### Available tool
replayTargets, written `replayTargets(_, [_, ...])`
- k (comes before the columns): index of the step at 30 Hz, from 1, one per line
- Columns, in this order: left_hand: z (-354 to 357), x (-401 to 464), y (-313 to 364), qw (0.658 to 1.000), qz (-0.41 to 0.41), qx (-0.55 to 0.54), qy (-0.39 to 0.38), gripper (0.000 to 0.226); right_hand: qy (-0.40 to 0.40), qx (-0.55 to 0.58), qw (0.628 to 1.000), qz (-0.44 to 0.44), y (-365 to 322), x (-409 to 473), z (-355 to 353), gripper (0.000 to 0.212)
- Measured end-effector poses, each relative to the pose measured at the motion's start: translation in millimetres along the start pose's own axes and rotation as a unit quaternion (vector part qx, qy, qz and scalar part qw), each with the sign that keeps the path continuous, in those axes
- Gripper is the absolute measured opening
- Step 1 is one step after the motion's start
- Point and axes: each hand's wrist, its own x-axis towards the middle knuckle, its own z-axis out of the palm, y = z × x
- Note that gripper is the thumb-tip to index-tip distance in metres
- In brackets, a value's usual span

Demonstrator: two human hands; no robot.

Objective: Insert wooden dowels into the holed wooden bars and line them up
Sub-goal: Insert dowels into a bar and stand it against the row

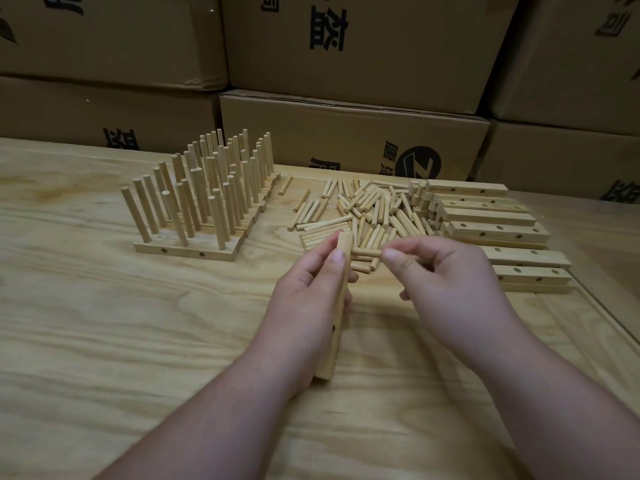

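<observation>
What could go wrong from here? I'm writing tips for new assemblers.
The left hand grips the bar in mid-air, so the dowel pinched by the right hand may miss its hole or jam crooked. A stray elbow could also topple the finished rows.

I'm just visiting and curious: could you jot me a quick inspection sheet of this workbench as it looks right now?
Surface: pale wooden table.
Job's things: finished bars with upright dowels lined up at left; loose dowels heaped in the middle; empty holed bars stacked at right.
Clutter: nothing seen.
Grip: left hand holds a bar; right hand pinches a dowel.
Cables: nothing seen.
Surroundings: stacked cardboard boxes behind.
</observation>
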Motion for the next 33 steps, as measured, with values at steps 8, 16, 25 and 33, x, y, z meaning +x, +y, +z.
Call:
replayTargets(8, [-4, 7, 8, 0.980, -0.088, -0.170, 0.049, 0.036, -0.064, -0.088, 0.992, -0.063, 26, 0, 15, 0.060])
replayTargets(16, [-3, 7, 10, 0.973, -0.096, -0.203, 0.056, 0.035, -0.149, -0.314, 0.933, -0.096, 41, 6, 33, 0.056])
replayTargets(25, [-4, 9, 10, 0.968, -0.100, -0.221, 0.068, 0.029, -0.007, -0.322, 0.945, -0.051, 40, 8, 33, 0.009])
replayTargets(33, [-7, 12, 16, 0.948, -0.115, -0.276, 0.111, 0.037, 0.094, 0.057, 0.992, -0.066, 29, -2, 22, 0.015])
